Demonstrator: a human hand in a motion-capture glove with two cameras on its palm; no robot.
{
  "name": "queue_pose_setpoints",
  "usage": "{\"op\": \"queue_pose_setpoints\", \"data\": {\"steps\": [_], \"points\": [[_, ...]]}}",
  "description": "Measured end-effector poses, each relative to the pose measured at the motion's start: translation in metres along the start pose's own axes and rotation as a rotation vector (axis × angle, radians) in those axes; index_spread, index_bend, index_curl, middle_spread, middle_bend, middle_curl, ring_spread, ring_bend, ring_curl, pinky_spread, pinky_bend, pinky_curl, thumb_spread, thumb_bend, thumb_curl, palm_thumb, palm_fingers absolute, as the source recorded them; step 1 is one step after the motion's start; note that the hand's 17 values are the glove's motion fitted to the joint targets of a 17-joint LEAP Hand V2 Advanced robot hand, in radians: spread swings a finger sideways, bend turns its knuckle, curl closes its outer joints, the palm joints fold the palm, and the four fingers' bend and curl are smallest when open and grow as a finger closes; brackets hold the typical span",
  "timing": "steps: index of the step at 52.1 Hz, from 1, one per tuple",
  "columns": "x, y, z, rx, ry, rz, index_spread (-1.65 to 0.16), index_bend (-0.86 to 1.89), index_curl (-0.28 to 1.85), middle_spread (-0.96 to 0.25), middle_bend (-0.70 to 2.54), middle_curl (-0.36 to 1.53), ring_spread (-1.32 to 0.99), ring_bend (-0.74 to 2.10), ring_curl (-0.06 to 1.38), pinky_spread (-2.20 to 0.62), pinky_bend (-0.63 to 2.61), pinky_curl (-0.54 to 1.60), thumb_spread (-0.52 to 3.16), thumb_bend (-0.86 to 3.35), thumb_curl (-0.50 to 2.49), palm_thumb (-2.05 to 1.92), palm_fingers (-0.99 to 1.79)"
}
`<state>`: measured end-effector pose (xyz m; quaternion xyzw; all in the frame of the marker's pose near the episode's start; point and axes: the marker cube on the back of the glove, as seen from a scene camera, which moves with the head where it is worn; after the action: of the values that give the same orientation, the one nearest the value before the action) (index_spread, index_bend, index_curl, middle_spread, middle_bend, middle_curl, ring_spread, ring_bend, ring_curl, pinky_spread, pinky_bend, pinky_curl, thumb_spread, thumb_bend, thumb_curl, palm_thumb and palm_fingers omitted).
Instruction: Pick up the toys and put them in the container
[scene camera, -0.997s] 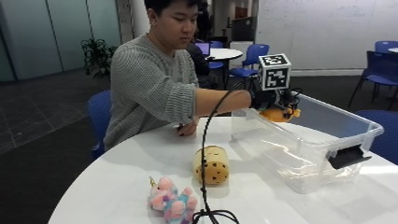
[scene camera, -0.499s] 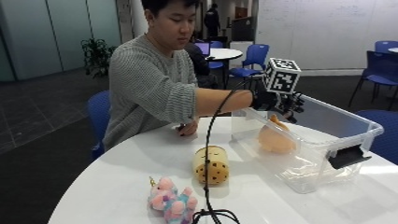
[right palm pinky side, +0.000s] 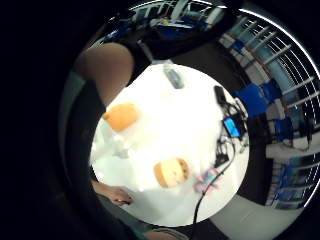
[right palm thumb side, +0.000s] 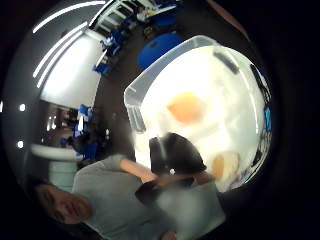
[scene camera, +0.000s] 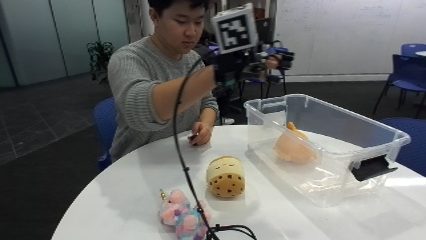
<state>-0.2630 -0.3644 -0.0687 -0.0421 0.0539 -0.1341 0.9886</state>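
Our gloved hand (scene camera: 266, 62) is up high above the container (scene camera: 373, 131), fingers loose and holding nothing. Right below it the orange toy (scene camera: 291, 145) lies inside, while the yellow toy (scene camera: 225, 176) and the pink toy (scene camera: 181, 217) wait farther out on the tabletop (scene camera: 120, 200). We think the yellow one could roll away if we bump it while reaching down.

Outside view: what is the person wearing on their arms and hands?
Both arms are in the sleeves of a grey knit sweater. The right hand wears a black glove, with a black strap-like piece at the wrist. The left hand is bare, with the sleeve reaching its wrist.
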Motion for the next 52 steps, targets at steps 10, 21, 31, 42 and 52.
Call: {"op": "queue_pose_setpoints", "data": {"steps": [10, 21, 31, 42, 52], "points": [[0.056, 0.15, 0.001, 0.034, 0.222, 0.017, -0.38, 0.18, 0.36, -0.18, 0.15, 0.31, -0.13, 0.32, 0.33, 0.03, 1.08, 0.33, 1.27, -0.01, 0.35, 0.08, -0.06], [0.073, 0.247, 0.05, -0.015, 0.178, 0.206, -0.39, 0.19, 0.38, -0.18, 0.15, 0.29, -0.13, 0.31, 0.34, 0.03, 1.05, 0.32, 1.28, -0.01, 0.34, 0.09, -0.04], [0.1, 0.224, 0.098, -0.043, 0.125, 0.258, -0.39, 0.17, 0.38, -0.18, 0.16, 0.29, -0.13, 0.31, 0.34, 0.03, 1.05, 0.32, 1.28, -0.01, 0.33, 0.09, -0.04], [0.131, 0.16, 0.178, -0.248, 0.175, 0.331, -0.38, 0.14, 0.36, -0.17, 0.1, 0.25, -0.13, 0.32, 0.35, 0.03, 1.13, 0.34, 1.29, -0.01, 0.33, 0.11, -0.13], [0.141, 0.142, 0.22, -0.259, 0.28, 0.365, -0.38, 0.18, 0.35, -0.17, 0.18, 0.24, -0.12, 0.32, 0.35, 0.02, 1.2, 0.36, 1.31, 0.04, 0.36, 0.23, 0.02]]}}
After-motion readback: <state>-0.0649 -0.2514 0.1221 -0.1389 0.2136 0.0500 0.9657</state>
